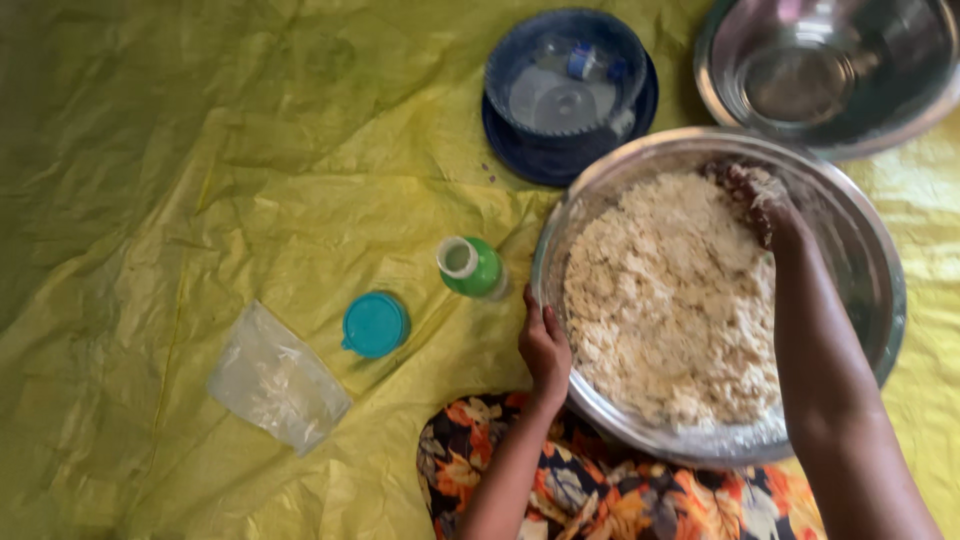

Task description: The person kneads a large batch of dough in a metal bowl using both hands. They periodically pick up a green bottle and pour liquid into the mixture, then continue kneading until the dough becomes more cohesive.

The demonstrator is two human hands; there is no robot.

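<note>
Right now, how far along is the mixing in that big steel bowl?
Partly done: the pale mixture in the large steel bowl is already crumbly clumps, not smooth. In hand: the right hand works it while the left hand steadies the rim. Left: bringing the crumbs together.

Illumination is soft, diffuse daylight, brightest at the right edge, where the crinkled yellow-green plastic sheet point(250, 180) shows glare. The empty polished steel bowl point(935, 100) reflects dull highlights, and shadows stay faint. Focus is slightly soft overall; the flour-coated right hand point(765, 200) appears motion-blurred, possibly from movement.
</note>
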